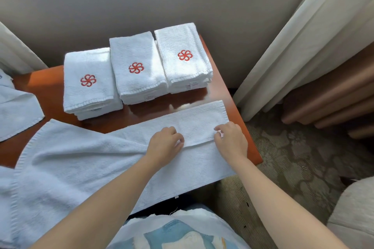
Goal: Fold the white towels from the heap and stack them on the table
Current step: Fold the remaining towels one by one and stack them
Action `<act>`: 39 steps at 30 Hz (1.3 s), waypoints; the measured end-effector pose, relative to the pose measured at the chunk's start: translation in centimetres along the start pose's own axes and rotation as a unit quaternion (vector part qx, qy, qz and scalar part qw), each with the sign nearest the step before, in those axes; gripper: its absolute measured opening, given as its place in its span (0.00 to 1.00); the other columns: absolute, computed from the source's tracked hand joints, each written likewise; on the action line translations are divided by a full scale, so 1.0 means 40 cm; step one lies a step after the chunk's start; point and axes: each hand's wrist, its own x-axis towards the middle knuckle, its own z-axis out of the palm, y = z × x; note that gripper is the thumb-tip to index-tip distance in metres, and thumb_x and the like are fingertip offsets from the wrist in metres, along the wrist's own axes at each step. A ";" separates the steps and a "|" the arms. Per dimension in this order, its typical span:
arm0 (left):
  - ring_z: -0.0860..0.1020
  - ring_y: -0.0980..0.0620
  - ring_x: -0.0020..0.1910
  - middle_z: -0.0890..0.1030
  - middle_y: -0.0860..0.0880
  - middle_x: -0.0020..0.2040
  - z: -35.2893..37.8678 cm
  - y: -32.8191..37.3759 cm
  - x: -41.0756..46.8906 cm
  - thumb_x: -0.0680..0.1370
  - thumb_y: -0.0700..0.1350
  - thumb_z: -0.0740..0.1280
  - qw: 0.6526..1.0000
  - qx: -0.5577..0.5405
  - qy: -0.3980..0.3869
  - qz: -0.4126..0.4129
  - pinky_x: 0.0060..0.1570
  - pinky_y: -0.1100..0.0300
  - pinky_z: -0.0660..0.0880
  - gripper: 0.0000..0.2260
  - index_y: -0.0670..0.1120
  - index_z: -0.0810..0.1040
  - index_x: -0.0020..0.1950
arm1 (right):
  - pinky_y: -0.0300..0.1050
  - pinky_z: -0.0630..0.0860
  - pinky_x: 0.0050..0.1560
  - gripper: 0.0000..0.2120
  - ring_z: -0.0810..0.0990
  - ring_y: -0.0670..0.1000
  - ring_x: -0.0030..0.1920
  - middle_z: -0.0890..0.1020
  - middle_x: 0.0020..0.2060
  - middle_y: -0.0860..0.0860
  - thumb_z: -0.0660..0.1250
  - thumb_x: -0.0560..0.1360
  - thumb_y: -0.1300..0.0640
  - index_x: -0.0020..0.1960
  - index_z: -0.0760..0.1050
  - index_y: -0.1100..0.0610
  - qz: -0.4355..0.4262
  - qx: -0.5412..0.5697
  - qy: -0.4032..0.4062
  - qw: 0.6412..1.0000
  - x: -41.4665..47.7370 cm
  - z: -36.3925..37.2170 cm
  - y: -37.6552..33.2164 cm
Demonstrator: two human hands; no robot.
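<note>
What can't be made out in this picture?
Head view, all of it:
Print on the stack label: too small.
Far end of the open towel: cut off by the left edge.
Grip of left hand and right hand on it: fingertips hidden under knuckles.

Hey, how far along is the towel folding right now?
Done: three stacks of folded towels with red logos sit at the back of the table. In hand: a long towel lies across the front, one long edge folded over, left hand and right hand pinching that edge. Left: finishing and stacking it, plus loose towels at the table's left.
</note>
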 end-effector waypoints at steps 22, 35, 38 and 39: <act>0.55 0.49 0.78 0.62 0.48 0.77 -0.064 -0.223 -0.119 0.83 0.49 0.58 0.995 0.056 -0.002 -0.078 0.77 0.52 0.46 0.17 0.51 0.71 0.71 | 0.46 0.63 0.70 0.21 0.64 0.51 0.73 0.69 0.73 0.48 0.61 0.81 0.56 0.73 0.70 0.52 -0.191 0.023 -0.154 0.969 -0.018 0.125 -0.287; 0.52 0.49 0.80 0.59 0.48 0.80 -0.181 -0.589 -0.268 0.80 0.36 0.57 0.983 0.129 -0.048 -0.122 0.78 0.49 0.44 0.26 0.48 0.61 0.78 | 0.49 0.67 0.68 0.25 0.69 0.52 0.70 0.74 0.70 0.48 0.62 0.79 0.54 0.75 0.66 0.51 -0.182 0.029 -0.224 0.957 -0.093 0.265 -0.623; 0.53 0.48 0.80 0.60 0.48 0.79 -0.198 -0.659 -0.279 0.80 0.36 0.58 0.985 0.131 -0.063 -0.096 0.78 0.48 0.44 0.26 0.48 0.61 0.78 | 0.50 0.68 0.68 0.25 0.70 0.54 0.70 0.74 0.69 0.49 0.63 0.78 0.55 0.75 0.67 0.52 -0.161 0.022 -0.209 0.964 -0.115 0.295 -0.685; 0.53 0.48 0.80 0.60 0.47 0.79 -0.204 -0.681 -0.280 0.81 0.38 0.59 0.985 0.131 -0.069 -0.086 0.77 0.48 0.44 0.25 0.48 0.60 0.78 | 0.50 0.68 0.68 0.24 0.70 0.54 0.70 0.75 0.69 0.50 0.64 0.78 0.55 0.74 0.68 0.52 -0.155 0.019 -0.200 0.967 -0.121 0.305 -0.702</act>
